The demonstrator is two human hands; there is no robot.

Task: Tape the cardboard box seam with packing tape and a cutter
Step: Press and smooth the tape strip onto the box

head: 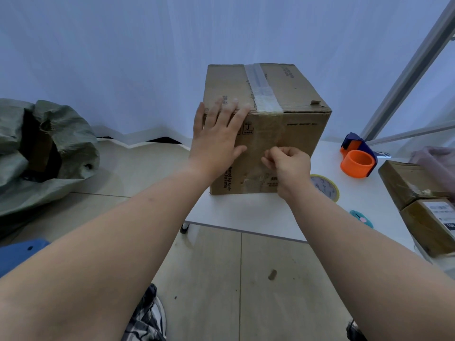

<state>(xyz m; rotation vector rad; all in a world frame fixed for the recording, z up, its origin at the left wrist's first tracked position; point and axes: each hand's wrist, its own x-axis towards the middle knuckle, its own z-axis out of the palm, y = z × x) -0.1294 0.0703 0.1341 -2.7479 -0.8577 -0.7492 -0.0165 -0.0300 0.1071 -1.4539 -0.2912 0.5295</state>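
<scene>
Both bare hands meet the brown cardboard box (pixel 290 134) on the white table (pixel 246 212): left hand (pixel 216 139) spread flat against its upper front edge, right hand (pixel 289 161) pinching clear tape on its front face. Right of the box lie a yellow-rimmed tape roll (pixel 326 187) and an orange-and-blue tape dispenser (pixel 358 157).

White-walled room corner with a tiled floor and a white bench.

Plain white walls (pixel 123 57) meet in a corner behind the bench, washed in a cool bluish light, with a pale skirting (pixel 128 141) along their foot. The floor (pixel 211 279) is of large beige tiles with thin dark joints, and a small brown scrap (pixel 272 274) lies on it. The bench (pixel 246 215) has a white top, a dark front edge and a leg (pixel 184 228) at its near left corner. At right a grey metal frame (pixel 408 72) leans up across the wall, with a crossbar (pixel 413 134) low down. A crumpled grey-green sack (pixel 64 134) sits on the floor at left.
</scene>
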